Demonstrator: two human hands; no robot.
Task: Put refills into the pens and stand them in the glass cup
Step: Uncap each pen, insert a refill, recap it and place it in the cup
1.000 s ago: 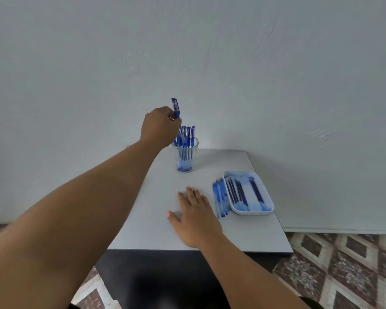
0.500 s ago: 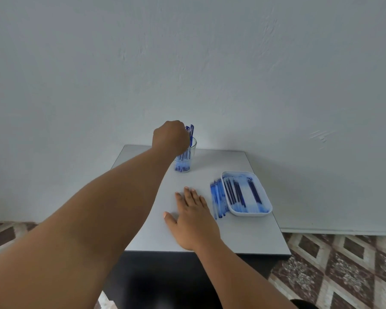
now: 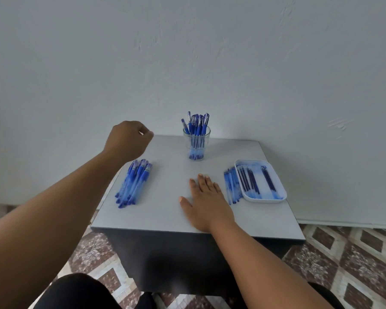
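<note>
A glass cup (image 3: pixel 196 143) stands at the back middle of the grey table (image 3: pixel 165 210) with several blue pens (image 3: pixel 196 123) upright in it. My left hand (image 3: pixel 127 139) hovers left of the cup with fingers curled and nothing in it. Below it lies a pile of blue pens (image 3: pixel 134 182) near the table's left edge. My right hand (image 3: pixel 206 200) rests flat on the table, palm down, fingers straight. Right of that hand a row of pen parts (image 3: pixel 232 186) lies beside a white tray (image 3: pixel 276 175) holding dark refills (image 3: pixel 250 179).
The table stands against a pale wall. Patterned floor tiles surround it. My dark-clothed knees show at the bottom edge of the view.
My left hand put its pen into the glass cup, let go and drew back to the left, empty. The pile of pens on the left has come into view. My right hand stays flat.
</note>
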